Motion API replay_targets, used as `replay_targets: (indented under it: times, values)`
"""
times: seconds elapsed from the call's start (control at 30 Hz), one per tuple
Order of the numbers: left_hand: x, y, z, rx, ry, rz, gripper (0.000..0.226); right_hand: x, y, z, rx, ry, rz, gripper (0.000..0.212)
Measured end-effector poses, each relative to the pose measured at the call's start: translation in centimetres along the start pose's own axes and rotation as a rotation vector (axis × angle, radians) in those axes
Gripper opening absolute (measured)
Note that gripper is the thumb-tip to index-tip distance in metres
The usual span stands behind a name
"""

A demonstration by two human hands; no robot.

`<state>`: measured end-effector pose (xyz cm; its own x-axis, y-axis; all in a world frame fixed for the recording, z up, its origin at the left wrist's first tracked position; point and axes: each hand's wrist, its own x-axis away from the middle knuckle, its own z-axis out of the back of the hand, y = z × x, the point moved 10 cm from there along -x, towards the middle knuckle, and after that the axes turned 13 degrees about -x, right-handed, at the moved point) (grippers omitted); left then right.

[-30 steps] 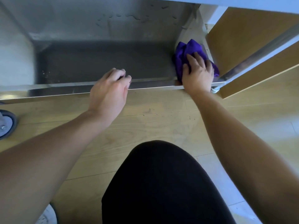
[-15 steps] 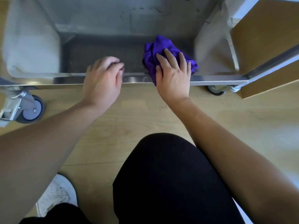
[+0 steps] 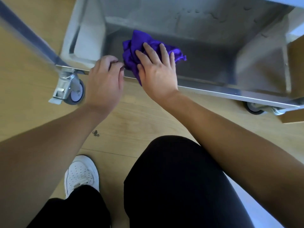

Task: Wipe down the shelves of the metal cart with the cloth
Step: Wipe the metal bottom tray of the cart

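Note:
The metal cart's bottom shelf [image 3: 213, 63] lies low in front of me, its front rim [image 3: 222, 93] running across the view. A crumpled purple cloth [image 3: 134, 48] sits at the shelf's front left, hanging slightly over the rim. My right hand [image 3: 156, 69] presses flat on the cloth with straight, spread fingers. Just left of it, my left hand [image 3: 105, 79] curls its fingers over the front rim and grips it, close to the cloth's edge.
A caster wheel [image 3: 74, 91] with a brake tab stands at the cart's left front corner; another wheel [image 3: 254, 108] is at the right. A wooden cabinet [image 3: 296, 79] edges in on the right. My knee [image 3: 172, 178] and white shoe [image 3: 82, 175] rest on the wooden floor.
My right hand has slid the cloth leftward along the shelf's front, from the right corner to beside my left hand. The view has shifted left, showing the left caster.

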<state>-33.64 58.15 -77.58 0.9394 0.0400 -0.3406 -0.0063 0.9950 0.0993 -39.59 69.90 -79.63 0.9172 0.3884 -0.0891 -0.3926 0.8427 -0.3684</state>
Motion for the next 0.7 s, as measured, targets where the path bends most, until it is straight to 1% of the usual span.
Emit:
replay_targets:
  times: [0.13, 0.23, 0.33, 0.43, 0.53, 0.6, 0.7]
  values:
    - [0.0, -1.4, 0.5, 0.087, 0.000, 0.039, 0.034, -2.6, -3.9, -2.3, 0.000, -0.104, 0.060, 0.045]
    - [0.2, -2.8, 0.7, 0.034, -0.030, 0.093, 0.038, -4.8, -5.4, -3.2, -0.033, -0.149, 0.069, 0.045]
    - [0.8, -4.1, 0.7, -0.034, -0.051, 0.115, 0.035, -6.2, -5.7, -3.5, -0.081, -0.165, 0.055, 0.044]
    - [1.3, -5.1, 0.5, -0.090, -0.055, 0.141, 0.034, -5.4, -5.3, -3.1, -0.079, -0.165, 0.063, 0.045]
    - [1.8, -6.8, 0.9, -0.064, -0.043, 0.229, 0.034, -2.5, -5.5, -2.8, -0.010, -0.175, 0.101, 0.047]
    - [2.2, -7.3, 0.7, -0.043, -0.055, 0.228, 0.032, -0.9, -6.1, -2.8, 0.049, -0.180, 0.134, 0.047]
    - [2.7, -7.0, 0.2, -0.058, -0.108, 0.205, 0.047, -2.8, -7.7, -3.6, 0.017, -0.212, 0.132, 0.046]
